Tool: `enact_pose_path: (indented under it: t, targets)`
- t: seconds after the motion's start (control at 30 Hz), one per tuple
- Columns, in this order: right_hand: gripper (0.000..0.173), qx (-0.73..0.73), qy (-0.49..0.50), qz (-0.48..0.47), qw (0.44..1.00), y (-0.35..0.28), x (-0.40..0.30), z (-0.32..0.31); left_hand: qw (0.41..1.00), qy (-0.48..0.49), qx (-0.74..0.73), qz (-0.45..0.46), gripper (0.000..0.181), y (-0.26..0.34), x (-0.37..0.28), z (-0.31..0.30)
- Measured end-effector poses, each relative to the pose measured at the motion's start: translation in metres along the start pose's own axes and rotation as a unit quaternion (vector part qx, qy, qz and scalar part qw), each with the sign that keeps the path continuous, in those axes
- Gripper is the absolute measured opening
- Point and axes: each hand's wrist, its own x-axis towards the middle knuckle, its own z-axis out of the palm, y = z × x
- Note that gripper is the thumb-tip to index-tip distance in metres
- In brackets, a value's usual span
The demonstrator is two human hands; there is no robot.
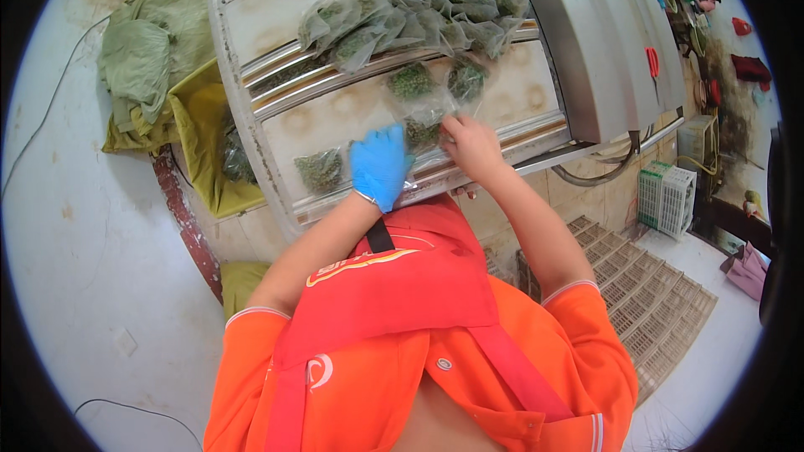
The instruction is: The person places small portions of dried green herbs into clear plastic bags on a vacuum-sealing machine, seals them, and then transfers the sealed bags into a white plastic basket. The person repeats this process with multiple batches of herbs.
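My left hand (380,166), in a blue glove, rests on the near edge of a metal-railed work surface (370,114), beside a clear plastic bag of green peppercorn-like produce (422,132). At that bag's right edge is my bare right hand (471,147), its fingers bent and touching the plastic. Whether either hand grips it cannot be told. Left of the glove lies another filled bag (319,171). Just beyond the hands are two more bags, one on the left (411,81) and one on the right (467,80). A heap of filled bags (421,12) covers the far part.
A stainless-steel machine cover (584,44) stands at the right, with red-handled scissors (652,64) on it. At the left is a yellow-lined container (210,138) with bags inside. Brown plastic lattice racks (653,301) and white and green crates (666,199) are at lower right.
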Motion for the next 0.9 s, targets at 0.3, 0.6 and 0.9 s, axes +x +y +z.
enact_pose_path:
  t: [0.3,0.6,0.9]
  targets:
    - [0.036,-0.056,-0.150,-0.081,0.984,-0.010,-0.010,-0.025,0.974,0.051,0.044,0.218,0.063,-0.018,0.022,0.014]
    - [0.023,0.004,-0.005,-0.157,0.988,0.007,-0.024,-0.011,0.975,-0.085,0.009,0.206,0.075,-0.014,0.022,-0.014]
    - [0.048,0.019,0.130,0.109,0.985,0.022,-0.002,-0.026,0.967,0.017,-0.082,0.239,0.050,0.011,-0.020,0.004]
